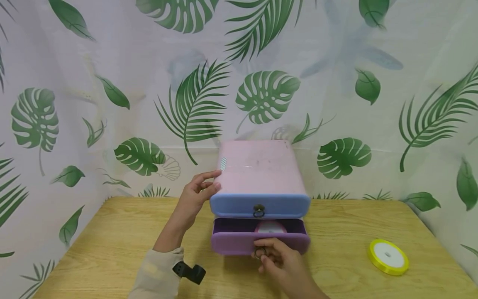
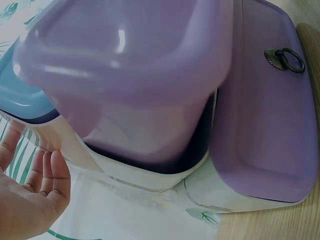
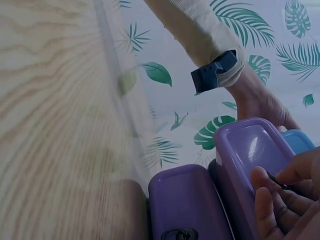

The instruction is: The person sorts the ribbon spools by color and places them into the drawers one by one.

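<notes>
A small drawer cabinet [image 1: 261, 170] with a pink top stands on the table. Its blue top drawer [image 1: 239, 206] is closed, while the purple drawer [image 1: 235, 243] beneath is pulled out. Inside that one, part of a pale round object with a pink rim [image 1: 270, 227] shows. My right hand [image 1: 285, 263] pinches the ring pull [image 1: 260, 252] of the purple drawer between thumb and fingers. On the cabinet's left side rests my left hand [image 1: 192, 199], fingers fairly straight. A lower purple drawer [image 2: 265, 115], closed, appears in the left wrist view.
A yellow-edged ribbon spool [image 1: 388, 256] lies flat on the wooden table [image 1: 343, 232] to the right. Behind the cabinet hangs a leaf-patterned sheet [image 1: 261, 95]. A black strap [image 1: 189, 272] is on the left wrist.
</notes>
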### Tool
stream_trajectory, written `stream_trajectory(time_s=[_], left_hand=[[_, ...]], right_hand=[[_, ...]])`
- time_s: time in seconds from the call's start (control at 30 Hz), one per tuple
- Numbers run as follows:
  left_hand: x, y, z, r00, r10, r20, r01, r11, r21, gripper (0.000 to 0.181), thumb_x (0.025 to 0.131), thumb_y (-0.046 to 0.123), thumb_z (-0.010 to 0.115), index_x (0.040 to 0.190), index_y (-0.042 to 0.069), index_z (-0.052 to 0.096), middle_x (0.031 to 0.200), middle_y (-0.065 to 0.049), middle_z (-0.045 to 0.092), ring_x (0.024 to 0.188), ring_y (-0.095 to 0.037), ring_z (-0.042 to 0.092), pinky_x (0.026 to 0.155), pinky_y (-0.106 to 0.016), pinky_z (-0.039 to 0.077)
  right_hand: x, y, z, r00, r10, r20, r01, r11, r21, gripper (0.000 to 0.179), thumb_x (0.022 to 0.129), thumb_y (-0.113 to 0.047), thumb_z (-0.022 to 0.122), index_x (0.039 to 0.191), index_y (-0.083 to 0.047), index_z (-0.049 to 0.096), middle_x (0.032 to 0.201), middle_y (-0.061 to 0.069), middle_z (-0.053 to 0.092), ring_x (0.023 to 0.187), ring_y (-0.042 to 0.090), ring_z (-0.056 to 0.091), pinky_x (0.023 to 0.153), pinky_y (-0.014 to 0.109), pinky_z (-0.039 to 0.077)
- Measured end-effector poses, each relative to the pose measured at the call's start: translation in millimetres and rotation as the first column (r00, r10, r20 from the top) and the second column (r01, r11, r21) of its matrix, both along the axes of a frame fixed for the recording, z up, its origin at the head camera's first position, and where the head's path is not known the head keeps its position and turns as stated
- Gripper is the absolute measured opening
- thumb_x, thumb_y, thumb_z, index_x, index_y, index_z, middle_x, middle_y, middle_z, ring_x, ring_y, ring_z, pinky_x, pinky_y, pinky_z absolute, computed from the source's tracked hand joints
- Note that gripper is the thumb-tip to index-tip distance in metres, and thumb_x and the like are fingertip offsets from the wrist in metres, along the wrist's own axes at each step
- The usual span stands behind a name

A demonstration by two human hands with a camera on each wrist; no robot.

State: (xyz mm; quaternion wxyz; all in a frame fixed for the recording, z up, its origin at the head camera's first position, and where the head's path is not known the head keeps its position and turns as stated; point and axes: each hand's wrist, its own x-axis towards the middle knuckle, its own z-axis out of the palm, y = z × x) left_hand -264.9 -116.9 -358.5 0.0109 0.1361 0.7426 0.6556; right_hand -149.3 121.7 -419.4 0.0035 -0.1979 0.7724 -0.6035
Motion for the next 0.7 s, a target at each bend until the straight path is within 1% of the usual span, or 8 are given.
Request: stream_trajectory(time_s=[0.07,0.2,0.3,0.4,0.5,0.6,0.7], left_hand=[[-0.2,0.1,-0.3,1.000,-0.002,0.002,0.002,1.000,0.002,0.043,0.094,0.016,0.059,0.137,0.010,0.053,0.137,-0.008,0.040,0.106,-0.013,0.051,0.095,-0.034,0.046],[-0.6,-0.8,-0.6,1.000,-0.008,0.001,0.008,1.000,0.001,0.043,0.095,0.016,0.058,0.137,0.009,0.053,0.137,-0.008,0.040,0.106,-0.013,0.051,0.095,-0.033,0.045],[0.4,-1.2,0.7,1.000,-0.010,-0.006,0.010,1.000,-0.008,0.043,0.095,0.017,0.058,0.137,0.009,0.052,0.138,-0.008,0.040,0.105,-0.013,0.051,0.096,-0.033,0.045],[2.0,-1.4,2.5,1.000,-0.008,-0.014,0.008,1.000,-0.011,0.043,0.095,0.018,0.058,0.137,0.008,0.052,0.138,-0.009,0.040,0.105,-0.012,0.050,0.097,-0.033,0.045],[1.7,-1.4,2.4,1.000,-0.008,-0.011,0.008,1.000,-0.009,0.043,0.095,0.017,0.058,0.137,0.008,0.052,0.137,-0.008,0.040,0.105,-0.012,0.050,0.097,-0.033,0.045],[0.2,-1.2,0.8,1.000,-0.009,-0.002,0.009,1.000,-0.007,0.043,0.095,0.016,0.058,0.137,0.008,0.053,0.137,-0.008,0.040,0.105,-0.013,0.050,0.097,-0.033,0.045],[0.0,-0.8,0.3,1.000,-0.010,-0.003,0.010,1.000,-0.006,0.043,0.095,0.016,0.058,0.137,0.008,0.052,0.137,-0.008,0.040,0.105,-0.012,0.051,0.097,-0.033,0.045]], right_hand=[[-3.5,-1,0.6,1.000,-0.011,0.024,0.012,1.000,-0.009,0.027,0.093,0.000,0.056,0.120,0.003,0.058,0.103,0.020,0.067,0.075,0.005,0.064,0.069,0.027,0.057],[-10.7,-2,0.5,1.000,-0.017,0.000,0.017,1.000,-0.003,0.027,0.093,0.001,0.055,0.120,0.004,0.058,0.102,0.019,0.067,0.075,0.004,0.064,0.070,0.026,0.056],[-15.8,-1,1.6,1.000,-0.019,0.003,0.019,1.000,0.004,0.027,0.093,0.000,0.056,0.120,0.006,0.058,0.102,0.020,0.068,0.073,0.005,0.065,0.070,0.024,0.056],[-21.1,-2,2.2,0.999,-0.027,0.041,0.027,1.000,0.002,0.029,0.093,0.000,0.056,0.121,0.005,0.058,0.103,0.020,0.068,0.074,0.006,0.065,0.071,0.025,0.056],[-26.2,-3,1.8,0.998,-0.039,0.057,0.039,0.999,-0.002,0.029,0.092,0.001,0.056,0.120,0.005,0.059,0.102,0.021,0.068,0.075,0.006,0.065,0.071,0.027,0.057],[-29.9,-3,1.3,0.998,-0.044,0.052,0.045,0.999,-0.010,0.029,0.091,0.002,0.056,0.120,0.006,0.059,0.101,0.023,0.067,0.078,0.004,0.065,0.072,0.030,0.057],[-32.4,-3,1.0,0.998,-0.048,0.045,0.048,0.999,-0.008,0.029,0.091,0.004,0.055,0.119,0.007,0.059,0.100,0.024,0.066,0.082,0.005,0.066,0.073,0.028,0.057]])
